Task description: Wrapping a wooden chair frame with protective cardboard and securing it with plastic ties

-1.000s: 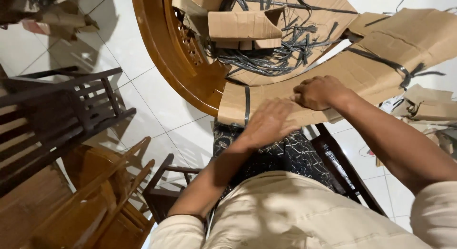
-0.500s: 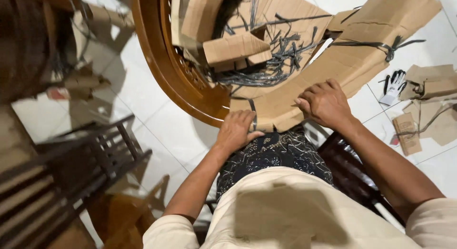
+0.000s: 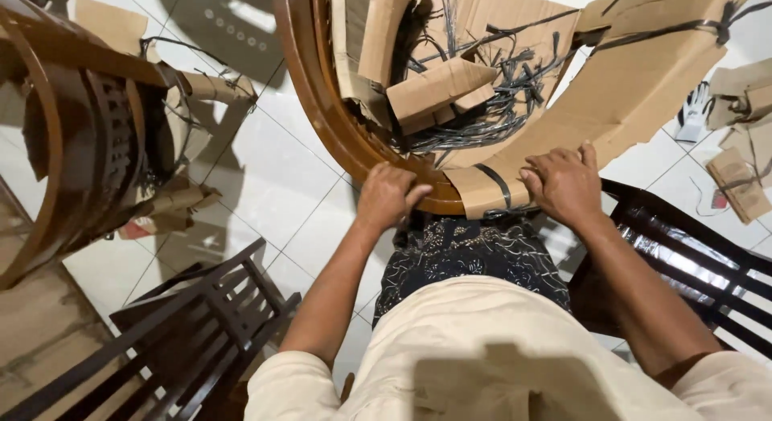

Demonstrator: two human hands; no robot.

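Observation:
A round brown wooden frame (image 3: 322, 99) lies in front of me, wrapped in brown cardboard (image 3: 611, 91) bound with black strapping. My left hand (image 3: 388, 194) curls over the frame's near rim, fingers closed on the wood. My right hand (image 3: 565, 182) lies flat with fingers spread on the cardboard strip at the rim, beside a black strap (image 3: 498, 184). Folded cardboard pieces (image 3: 434, 87) and a tangle of black straps (image 3: 490, 115) lie inside the frame.
A second round wooden piece (image 3: 72, 139) with cardboard scraps stands at the left. Dark slatted chairs sit at lower left (image 3: 185, 324) and right (image 3: 691, 260). A glove (image 3: 693, 111) and cardboard offcuts (image 3: 740, 180) lie on the white tiled floor at the right.
My left hand has moved off the cardboard leftward onto the frame's wooden rim. My right hand stays on the cardboard. The view has shifted, showing more of the left side.

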